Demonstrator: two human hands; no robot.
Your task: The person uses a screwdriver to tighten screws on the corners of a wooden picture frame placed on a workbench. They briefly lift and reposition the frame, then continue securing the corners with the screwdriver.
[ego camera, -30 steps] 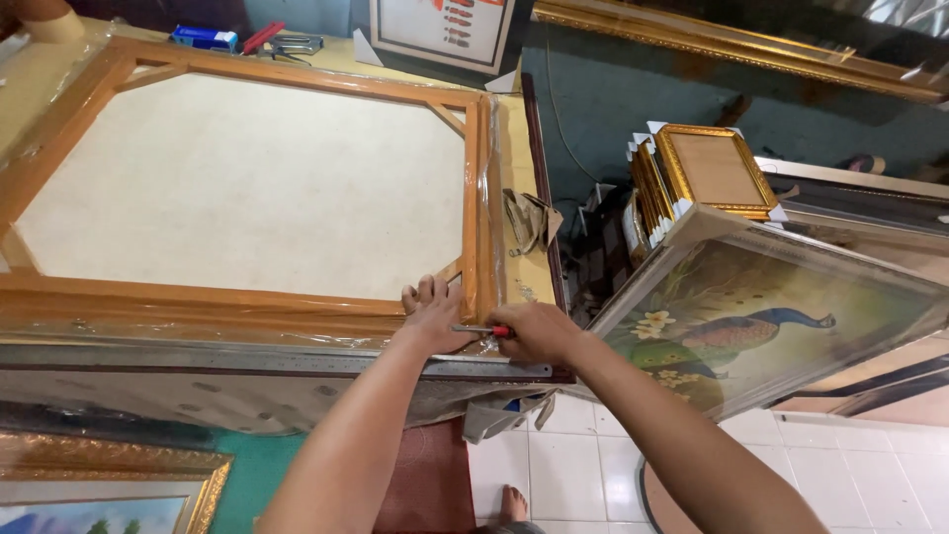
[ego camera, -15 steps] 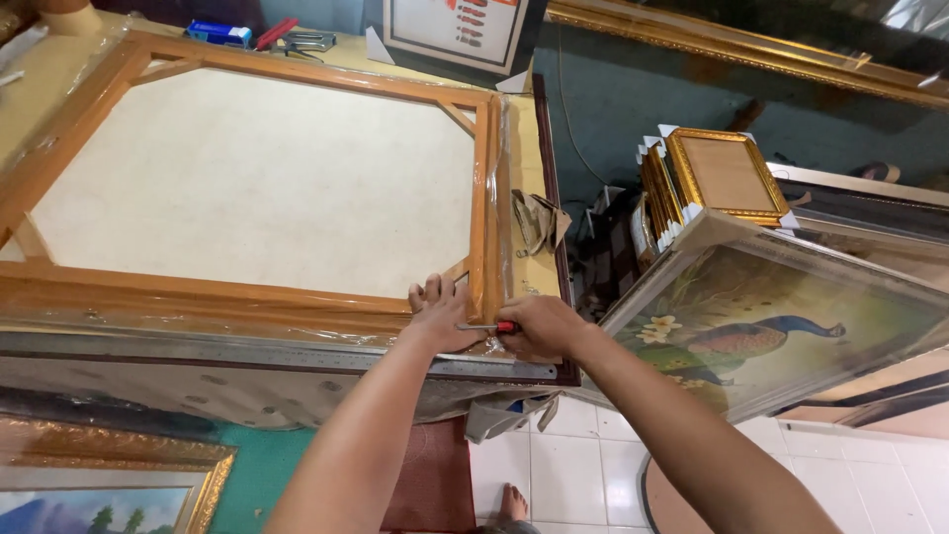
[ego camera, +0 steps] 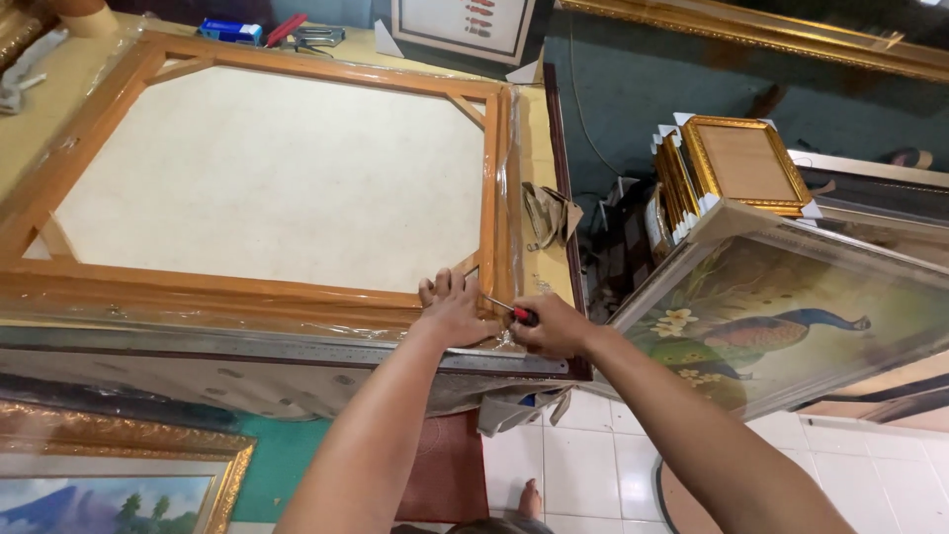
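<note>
Right hand [ego camera: 556, 326] has a closed grip on a red screwdriver [ego camera: 512, 312], tip at the frame [ego camera: 297, 287] corner nearest me, which the left hand [ego camera: 453, 309] presses flat. Slip there and the tip could jab those fingers or tear the plastic wrap. The surface [ego camera: 539, 148] is cluttered; framed paintings [ego camera: 781, 316] lean beyond.

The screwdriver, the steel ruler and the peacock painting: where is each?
screwdriver [ego camera: 522, 315], head view, on its red handle beside the right hand.
steel ruler [ego camera: 297, 343], head view, mid-length along the table edge.
peacock painting [ego camera: 781, 331], head view, on the bird's body.
</note>
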